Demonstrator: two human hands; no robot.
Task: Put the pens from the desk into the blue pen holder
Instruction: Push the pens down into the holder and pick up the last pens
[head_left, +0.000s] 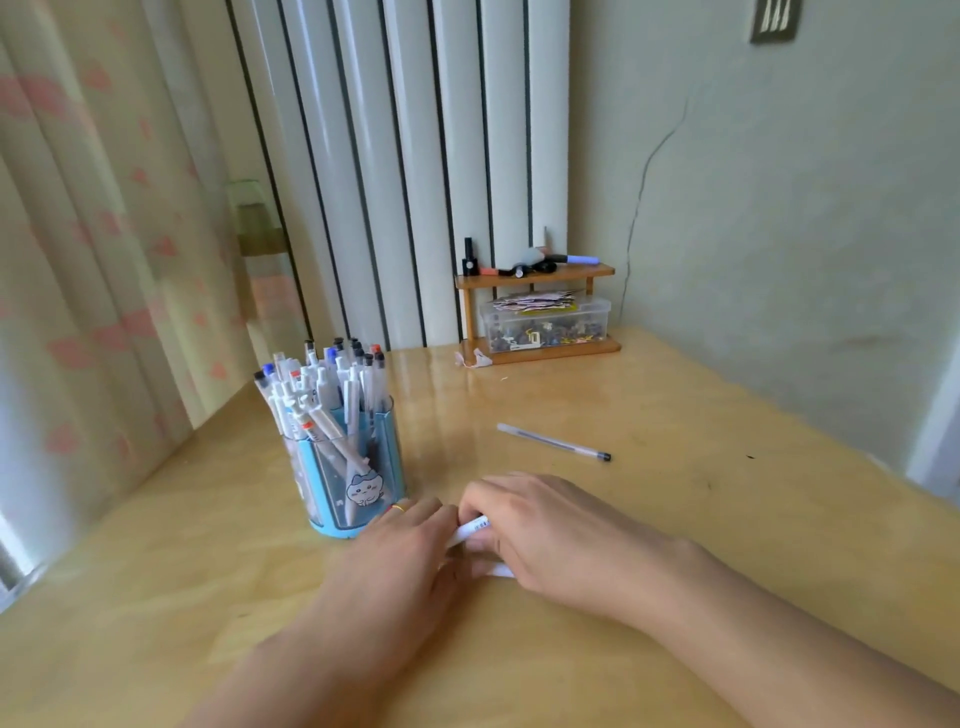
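The blue pen holder (353, 470) stands on the left part of the wooden desk (701, 415), packed with several white pens. A clear pen with a black cap (553, 442) lies alone on the desk to its right. My left hand (402, 551) and my right hand (545, 535) meet just in front of the holder, both closed around a white pen (470, 530) whose middle shows between them. A second white piece (501, 571) peeks out under my right hand; what it is stays hidden.
A small wooden shelf (535, 312) at the back holds a clear box of small items and some pens on top. A curtain hangs at the left, the wall closes the right, and the desk edge runs along the left.
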